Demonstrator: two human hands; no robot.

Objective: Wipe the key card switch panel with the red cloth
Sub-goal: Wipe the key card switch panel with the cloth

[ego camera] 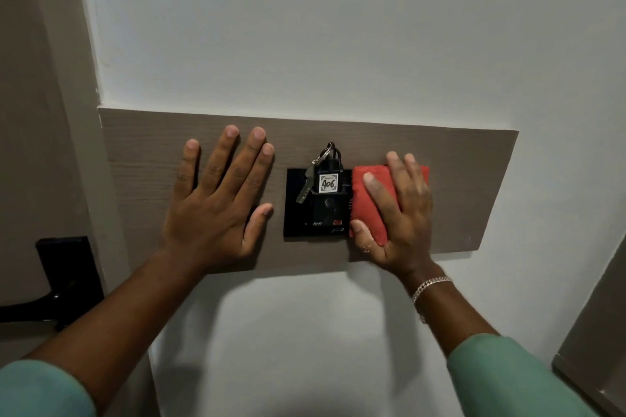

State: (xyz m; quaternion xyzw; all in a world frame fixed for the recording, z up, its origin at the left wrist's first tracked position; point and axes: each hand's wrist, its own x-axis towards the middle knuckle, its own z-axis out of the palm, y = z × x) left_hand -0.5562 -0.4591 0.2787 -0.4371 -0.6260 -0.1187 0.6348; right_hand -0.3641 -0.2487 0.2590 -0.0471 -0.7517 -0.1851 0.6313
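Observation:
The black key card switch panel [298,213] is mounted on a grey-brown wooden board [474,179] on the wall. A key tag marked 406 [329,183] with a metal key [303,191] sits in its slot. My right hand [401,210] presses a folded red cloth [367,210] flat against the panel's right edge and the board beside it. The cloth hides that side of the panel. My left hand [216,203] lies flat on the board, fingers spread, just left of the panel, its thumb close to the panel's edge.
A black door handle and lock plate [71,274] sit on the door at the lower left. White wall [305,27] surrounds the board. A grey frame edge [596,332] shows at the lower right.

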